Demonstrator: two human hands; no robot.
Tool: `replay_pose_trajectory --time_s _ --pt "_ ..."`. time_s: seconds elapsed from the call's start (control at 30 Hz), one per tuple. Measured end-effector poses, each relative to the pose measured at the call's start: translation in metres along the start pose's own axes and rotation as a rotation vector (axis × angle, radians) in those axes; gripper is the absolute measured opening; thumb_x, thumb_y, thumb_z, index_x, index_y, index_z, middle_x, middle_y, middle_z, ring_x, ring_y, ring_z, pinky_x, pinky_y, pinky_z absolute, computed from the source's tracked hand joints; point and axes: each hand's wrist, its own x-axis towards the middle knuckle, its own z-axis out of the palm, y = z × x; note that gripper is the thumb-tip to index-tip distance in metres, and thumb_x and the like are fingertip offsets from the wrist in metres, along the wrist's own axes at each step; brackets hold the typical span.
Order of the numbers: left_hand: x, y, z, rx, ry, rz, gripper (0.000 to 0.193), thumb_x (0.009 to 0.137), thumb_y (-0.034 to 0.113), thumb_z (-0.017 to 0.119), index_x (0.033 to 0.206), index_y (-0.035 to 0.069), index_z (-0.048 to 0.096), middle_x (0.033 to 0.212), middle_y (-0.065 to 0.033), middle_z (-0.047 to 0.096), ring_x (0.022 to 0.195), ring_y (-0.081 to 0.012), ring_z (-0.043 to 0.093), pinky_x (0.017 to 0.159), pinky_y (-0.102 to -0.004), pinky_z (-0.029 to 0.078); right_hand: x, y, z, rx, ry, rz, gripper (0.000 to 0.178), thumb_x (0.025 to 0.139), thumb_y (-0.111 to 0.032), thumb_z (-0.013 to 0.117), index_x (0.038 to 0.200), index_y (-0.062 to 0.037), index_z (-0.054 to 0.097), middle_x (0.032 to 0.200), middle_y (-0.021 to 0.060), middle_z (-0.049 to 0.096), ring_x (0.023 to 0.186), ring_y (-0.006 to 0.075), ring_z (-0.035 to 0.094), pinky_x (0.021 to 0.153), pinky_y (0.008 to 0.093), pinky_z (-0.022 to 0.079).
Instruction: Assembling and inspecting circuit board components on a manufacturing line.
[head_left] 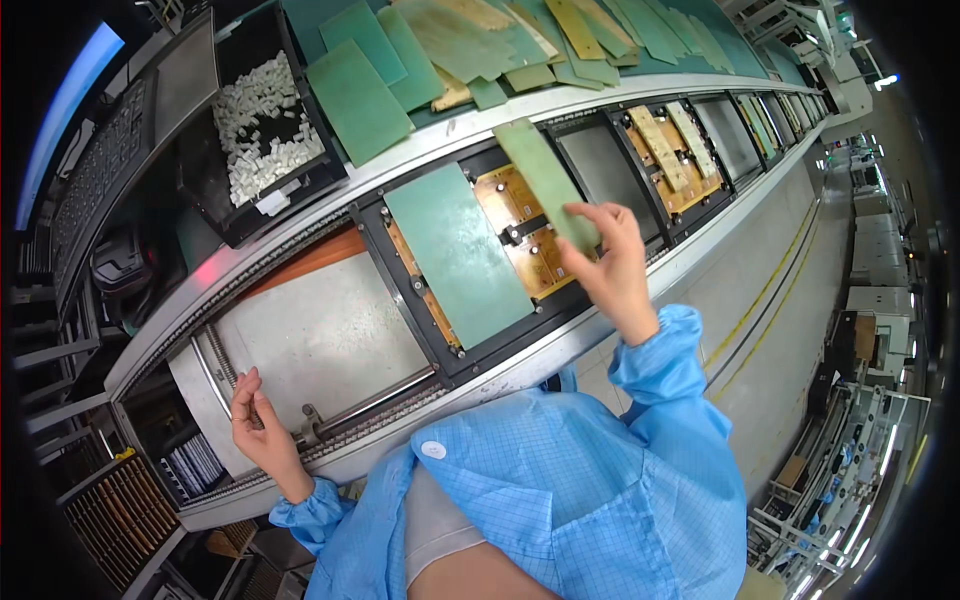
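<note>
My right hand (615,265) pinches the near end of a long, narrow green plate (538,170) between thumb and fingers. The plate slants over a black frame (475,368) on the conveyor, above an amber circuit board (508,195) with dark fittings. Beside it, a wider green sheet (460,250) covers the left part of that frame. My left hand (262,430) holds nothing and is nearest to a metal plate (320,325) in the conveyor bed, its fingers slightly curled and apart.
Farther along the conveyor, another frame carries pale strips (655,150) on a board. Several green plates (360,100) lie piled on the far ledge. A black bin (325,180) with small white pieces (265,130) stands at the upper left. The conveyor's metal rail (500,385) runs nearest my body.
</note>
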Motion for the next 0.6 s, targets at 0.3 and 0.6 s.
replay_pose_trajectory --time_s 0.3,0.6 --pt "0.001 -0.004 0.001 -0.055 -0.013 -0.022 0.020 0.099 0.003 0.052 0.111 -0.004 0.065 0.122 -0.0149 0.067 0.130 -0.0259 0.053 0.109 -0.0368 0.040 -0.024 -0.004 0.025 -0.007 0.010 0.049 0.041 0.078 -0.013 0.079 0.118 -0.0104 0.069 0.110 0.0136 0.052 0.108 0.0294 0.050 0.093 0.0364 0.044" --pt "0.002 0.004 0.000 -0.033 -0.038 -0.024 0.026 0.095 -0.003 0.047 0.115 -0.005 0.063 0.126 -0.0155 0.064 0.125 -0.0231 0.055 0.109 -0.0365 0.040 -0.015 0.007 -0.010 -0.238 0.186 -0.052 0.030 0.091 -0.018 0.067 0.120 -0.0112 0.068 0.119 0.0164 0.055 0.113 0.0323 0.048 0.101 0.0429 0.037"
